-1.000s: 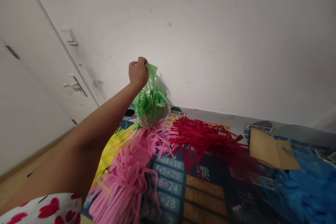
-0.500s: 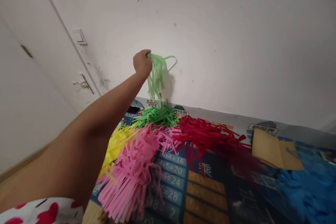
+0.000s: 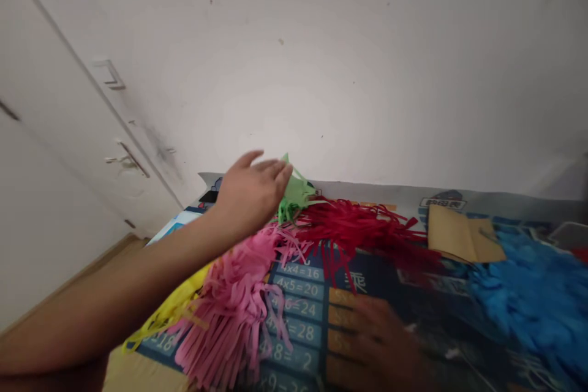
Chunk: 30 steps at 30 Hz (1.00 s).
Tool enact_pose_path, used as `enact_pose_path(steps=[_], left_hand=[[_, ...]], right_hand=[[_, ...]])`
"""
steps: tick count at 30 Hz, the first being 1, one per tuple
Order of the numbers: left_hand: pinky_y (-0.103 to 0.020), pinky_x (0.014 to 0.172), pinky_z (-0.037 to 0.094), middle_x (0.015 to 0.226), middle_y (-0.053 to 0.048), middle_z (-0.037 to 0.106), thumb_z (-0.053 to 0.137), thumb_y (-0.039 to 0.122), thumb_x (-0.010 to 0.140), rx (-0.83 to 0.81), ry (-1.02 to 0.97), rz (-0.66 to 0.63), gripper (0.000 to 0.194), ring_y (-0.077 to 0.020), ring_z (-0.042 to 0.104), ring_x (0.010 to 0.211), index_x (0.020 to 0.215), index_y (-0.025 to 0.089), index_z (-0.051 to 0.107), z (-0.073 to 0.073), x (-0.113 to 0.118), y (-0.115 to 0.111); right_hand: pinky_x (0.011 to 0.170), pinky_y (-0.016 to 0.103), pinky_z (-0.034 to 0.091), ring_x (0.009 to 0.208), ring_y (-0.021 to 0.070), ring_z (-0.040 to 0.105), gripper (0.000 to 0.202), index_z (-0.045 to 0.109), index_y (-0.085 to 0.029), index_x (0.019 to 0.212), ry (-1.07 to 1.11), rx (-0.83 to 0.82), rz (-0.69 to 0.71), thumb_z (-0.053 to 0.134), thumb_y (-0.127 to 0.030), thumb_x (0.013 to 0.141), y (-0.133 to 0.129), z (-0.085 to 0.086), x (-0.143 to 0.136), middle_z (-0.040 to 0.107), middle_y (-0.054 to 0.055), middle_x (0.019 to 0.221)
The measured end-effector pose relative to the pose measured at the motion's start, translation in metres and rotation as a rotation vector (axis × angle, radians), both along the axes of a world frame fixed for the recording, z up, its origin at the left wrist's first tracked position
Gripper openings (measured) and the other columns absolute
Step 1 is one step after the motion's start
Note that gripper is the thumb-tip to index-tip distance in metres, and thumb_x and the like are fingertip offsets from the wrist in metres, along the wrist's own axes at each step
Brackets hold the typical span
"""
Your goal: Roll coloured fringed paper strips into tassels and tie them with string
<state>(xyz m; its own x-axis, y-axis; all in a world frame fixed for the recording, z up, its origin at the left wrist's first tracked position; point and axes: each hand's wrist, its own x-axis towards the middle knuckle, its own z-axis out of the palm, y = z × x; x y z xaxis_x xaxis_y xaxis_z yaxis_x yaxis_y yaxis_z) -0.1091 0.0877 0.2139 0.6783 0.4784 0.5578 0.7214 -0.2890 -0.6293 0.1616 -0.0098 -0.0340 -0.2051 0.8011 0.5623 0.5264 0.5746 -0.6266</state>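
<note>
The left hand [image 3: 250, 195] is stretching out, unclenched, at the green tassel [image 3: 299, 191], whose loose strands, meeting the red tassel [image 3: 361, 226], are risking tangles; blur is hiding whether the right hand [image 3: 388, 340] is gripping.

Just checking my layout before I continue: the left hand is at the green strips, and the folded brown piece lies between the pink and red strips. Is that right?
Not quite: the head view shows the folded brown piece between the red strips and the blue strips. The left hand is at the green strips.
</note>
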Motion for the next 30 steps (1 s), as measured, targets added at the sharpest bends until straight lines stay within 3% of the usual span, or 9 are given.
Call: enact_pose_path(steps=[4,7,11,14,18,22,24,26,30], left_hand=[[-0.043,0.088,0.05,0.11,-0.018,0.072,0.033,0.011,0.093,-0.12,0.016,-0.063,0.037,-0.026,0.07,0.098,0.11,0.002,0.065,-0.041,0.015,-0.04],[-0.044,0.094,0.046,0.116,-0.019,0.069,0.032,0.014,0.095,-0.166,-0.003,-0.064,0.039,-0.0272,0.067,0.105,0.114,0.001,0.063,-0.061,0.003,-0.071],[-0.043,0.101,0.039,0.121,-0.014,0.068,0.036,0.016,0.095,-0.204,-0.103,-0.036,0.037,-0.025,0.065,0.109,0.125,0.01,0.056,-0.067,-0.025,-0.108],[-0.044,0.102,0.038,0.119,-0.013,0.069,0.038,0.016,0.094,-0.2,-0.133,0.014,0.036,-0.0255,0.066,0.108,0.125,0.012,0.056,-0.068,-0.04,-0.121],[-0.045,0.098,0.04,0.116,-0.017,0.07,0.041,0.014,0.092,-0.165,-0.123,0.066,0.034,-0.0279,0.067,0.105,0.121,0.008,0.058,-0.073,-0.053,-0.116],[-0.045,0.095,0.042,0.115,-0.017,0.07,0.039,0.014,0.091,-0.182,-0.087,0.075,0.035,-0.029,0.067,0.104,0.115,0.007,0.063,-0.088,-0.053,-0.101],[-0.044,0.092,0.044,0.11,-0.016,0.073,0.038,0.013,0.09,-0.22,-0.08,0.087,0.035,-0.0277,0.069,0.1,0.11,0.006,0.067,-0.099,-0.047,-0.094],[-0.045,0.089,0.046,0.105,-0.017,0.074,0.037,0.012,0.089,-0.252,-0.082,0.136,0.037,-0.0279,0.07,0.097,0.105,0.005,0.069,-0.11,-0.038,-0.088],[-0.046,0.088,0.048,0.105,-0.016,0.074,0.035,0.01,0.086,-0.295,-0.073,0.196,0.04,-0.0285,0.07,0.098,0.105,0.005,0.07,-0.117,-0.023,-0.087]], right_hand=[[0.078,0.036,0.053,0.087,0.0225,0.065,0.079,0.02,-0.03,0.151,0.505,-0.364,0.646,0.057,-0.054,0.086,0.003,0.054,-0.117,0.064,0.007,0.114],[0.078,0.033,0.049,0.088,0.02,0.06,0.081,0.028,-0.027,0.146,0.828,-0.553,0.843,0.065,-0.058,0.081,0.012,0.081,-0.155,0.061,0.005,0.103],[0.074,0.027,0.044,0.08,0.0149,0.052,0.043,0.054,-0.025,0.107,1.065,-0.547,0.767,0.07,-0.053,0.078,0.008,0.077,-0.161,0.053,0.0,0.089],[0.074,0.028,0.044,0.077,0.0145,0.049,0.044,0.053,-0.025,0.11,1.011,-0.447,0.592,0.071,-0.046,0.077,-0.002,0.067,-0.161,0.054,0.001,0.093],[0.07,0.028,0.046,0.069,0.0147,0.051,0.05,0.051,-0.025,0.121,1.052,-0.512,0.304,0.069,-0.037,0.076,0.001,0.065,-0.158,0.058,0.0,0.085],[0.051,0.023,0.04,0.052,0.0118,0.043,0.033,0.061,-0.023,0.096,1.209,-0.77,0.07,0.065,-0.049,0.076,0.008,0.055,-0.143,0.051,-0.004,0.063],[0.043,0.021,0.032,0.044,0.0091,0.04,0.04,0.06,-0.022,0.081,1.21,-0.978,0.184,0.064,-0.061,0.074,-0.001,0.046,-0.136,0.053,-0.004,0.062],[0.043,0.02,0.031,0.043,0.0086,0.044,0.046,0.063,-0.019,0.075,1.005,-1.173,0.516,0.069,-0.064,0.068,-0.017,0.039,-0.132,0.058,-0.001,0.062],[0.06,0.024,0.039,0.061,0.0115,0.054,0.08,0.058,-0.019,0.126,0.688,-1.142,0.872,0.078,-0.061,0.061,-0.036,0.045,-0.138,0.063,0.001,0.076]])
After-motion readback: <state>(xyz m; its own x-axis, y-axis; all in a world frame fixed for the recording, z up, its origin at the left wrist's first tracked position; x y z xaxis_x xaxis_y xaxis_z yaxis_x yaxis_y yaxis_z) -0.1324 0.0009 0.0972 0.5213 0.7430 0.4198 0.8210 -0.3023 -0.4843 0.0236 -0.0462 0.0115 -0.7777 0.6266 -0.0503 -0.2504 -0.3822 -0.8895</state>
